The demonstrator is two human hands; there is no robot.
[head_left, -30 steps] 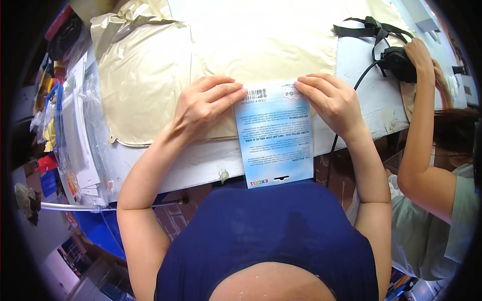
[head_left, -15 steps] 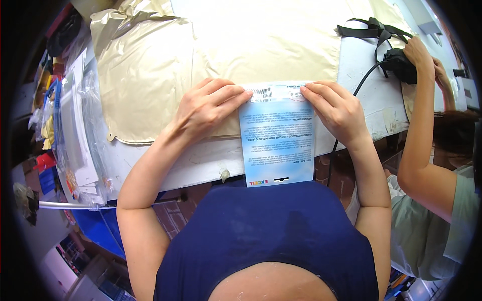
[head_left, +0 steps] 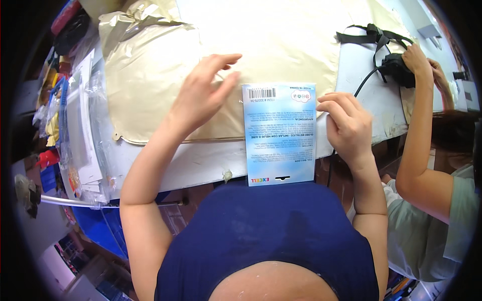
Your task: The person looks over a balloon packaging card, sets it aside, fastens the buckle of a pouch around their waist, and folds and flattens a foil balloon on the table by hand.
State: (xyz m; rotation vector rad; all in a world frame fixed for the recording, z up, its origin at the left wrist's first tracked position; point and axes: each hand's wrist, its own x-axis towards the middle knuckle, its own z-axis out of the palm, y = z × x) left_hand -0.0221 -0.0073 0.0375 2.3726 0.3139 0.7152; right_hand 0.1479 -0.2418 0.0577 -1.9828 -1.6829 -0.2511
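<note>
- At the far left edge, a heap of clear plastic bags (head_left: 83, 130) with papers inside lies along the white table (head_left: 201, 163).
- A flat gold foil balloon (head_left: 150, 75) is spread over the table's left and middle part, reaching to the far side.
- The left hand (head_left: 201, 98) is open, fingers spread and raised a little; its palm rests on the foil just left of the card.
- The light blue package card (head_left: 279, 133) lies flat in the middle, its far end on the foil, its near end hanging over the table's near edge above the person's dark blue shirt.
- The right hand (head_left: 346, 125) has its fingers curled, the fingertips touching the card's right edge; it grips nothing that can be seen.
- To the far right, a co-worker's hand (head_left: 416, 57) rests on a black device with straps (head_left: 394, 67) and a cable, well apart from the card.
</note>
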